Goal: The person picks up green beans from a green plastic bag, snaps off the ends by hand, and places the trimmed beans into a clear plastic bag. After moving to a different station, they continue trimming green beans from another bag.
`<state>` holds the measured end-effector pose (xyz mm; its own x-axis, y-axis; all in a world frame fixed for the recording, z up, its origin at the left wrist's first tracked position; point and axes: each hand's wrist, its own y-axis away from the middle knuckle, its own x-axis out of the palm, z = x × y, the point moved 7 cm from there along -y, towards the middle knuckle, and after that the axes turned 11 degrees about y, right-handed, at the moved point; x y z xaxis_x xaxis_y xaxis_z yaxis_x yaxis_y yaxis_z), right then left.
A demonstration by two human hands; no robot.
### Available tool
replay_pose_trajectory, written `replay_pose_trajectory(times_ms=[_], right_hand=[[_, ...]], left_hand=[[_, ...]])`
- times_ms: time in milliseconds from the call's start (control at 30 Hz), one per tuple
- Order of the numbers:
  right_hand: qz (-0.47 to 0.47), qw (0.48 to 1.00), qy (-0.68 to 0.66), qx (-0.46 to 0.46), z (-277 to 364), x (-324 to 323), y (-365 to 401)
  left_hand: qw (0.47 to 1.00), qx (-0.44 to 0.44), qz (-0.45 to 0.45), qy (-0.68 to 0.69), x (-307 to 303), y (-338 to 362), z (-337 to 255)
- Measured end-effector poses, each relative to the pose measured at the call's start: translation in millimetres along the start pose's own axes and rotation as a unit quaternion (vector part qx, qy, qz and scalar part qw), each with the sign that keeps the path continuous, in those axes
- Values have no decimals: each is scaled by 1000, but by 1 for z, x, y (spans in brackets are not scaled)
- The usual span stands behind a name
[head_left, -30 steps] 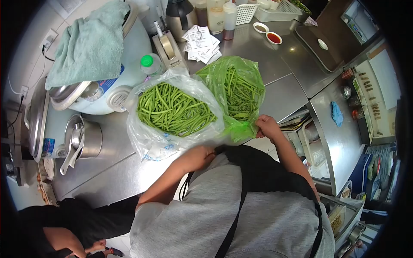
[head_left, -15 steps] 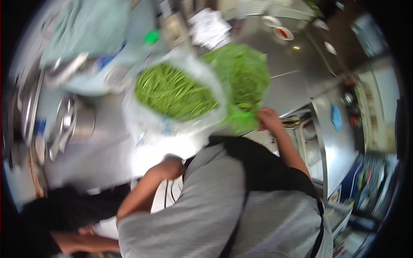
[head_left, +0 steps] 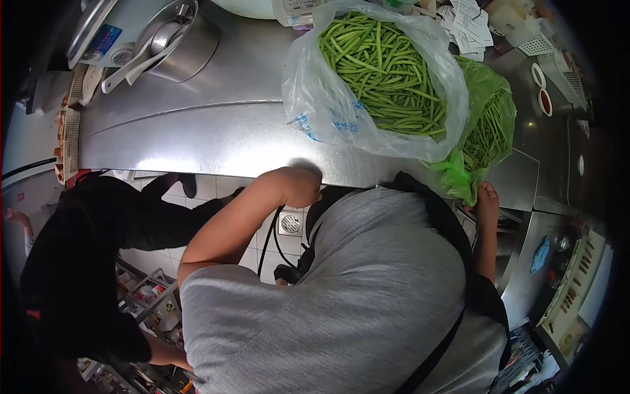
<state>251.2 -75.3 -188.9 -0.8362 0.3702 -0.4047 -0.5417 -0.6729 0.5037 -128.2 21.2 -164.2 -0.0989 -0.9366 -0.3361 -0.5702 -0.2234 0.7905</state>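
Observation:
Green beans (head_left: 387, 75) fill an open clear plastic bag (head_left: 315, 111) with blue print, which sits on the steel counter (head_left: 190, 131). Against its right side leans a green plastic bag (head_left: 495, 111) with thin green stalks or beans inside. At the gathered lower end of that green bag, my right hand (head_left: 485, 201) is closed with its fingers pinched on the plastic. My left hand (head_left: 303, 188) is at the counter's front edge, curled into a fist. Its fingers are mostly hidden, so whatever it may hold does not show.
A steel pot (head_left: 190, 52) with utensils stands at the back left. Crumpled white papers (head_left: 469, 26) lie behind the bags, and small dishes with red sauce (head_left: 545, 102) are to the right. A person in black clothes (head_left: 85, 249) is close on my left.
The view has swung, so both bags appear farther right and higher, and the picture is sharper. My right hand still grips the green bag; my left stays by the counter edge.

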Motion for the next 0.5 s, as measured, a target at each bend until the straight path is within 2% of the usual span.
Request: replay_pose_trajectory(times_ms=[233, 333, 433, 467, 500], right_hand=[[-7, 1000, 0, -12, 2, -1, 3], [-17, 1000, 12, -17, 4, -5, 8], [5, 1000, -19, 8, 3, -3, 11], [3, 999, -32, 0, 3, -2, 14], [4, 999, -45, -8, 5, 0, 16]], left_hand=[[987, 156, -27, 39, -16, -4, -35], [971, 226, 12, 76, -34, 3, -72], [963, 227, 57, 137, -49, 2, -109], [939, 333, -7, 88, -58, -1, -124], [925, 363, -41, 103, -67, -5, -137]])
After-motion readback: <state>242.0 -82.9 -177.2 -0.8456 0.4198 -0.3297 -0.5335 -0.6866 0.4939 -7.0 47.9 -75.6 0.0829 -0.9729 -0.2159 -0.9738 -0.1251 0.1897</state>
